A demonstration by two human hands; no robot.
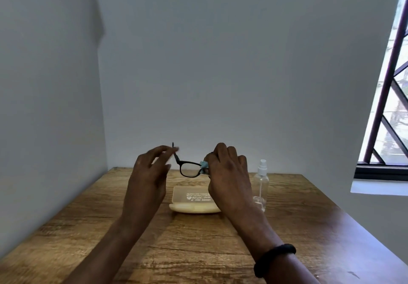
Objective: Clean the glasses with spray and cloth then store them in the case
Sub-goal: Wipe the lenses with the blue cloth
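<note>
Wooden table (88, 228) carries cream case (192, 197), lid apparently open, and spray bottle (261, 184) just beside it. Right hand (229, 173) clamps blue cloth (202, 165) on 1 lens of glasses (188, 169), held above case. Left hand (148, 173) at temple, blurred; grip unclear. Step: wiping, likely. Next: 2nd lens, fold temples, set in case.

table (88, 228): wood with visible grain, matt
glasses (187, 163): black plastic frame, faintly glossy
cloth (202, 164): pale blue fabric
spray bottle (261, 184): clear glossy plastic, white nozzle
case (194, 208): smooth cream plastic
wristband (276, 259): black, matt
</note>
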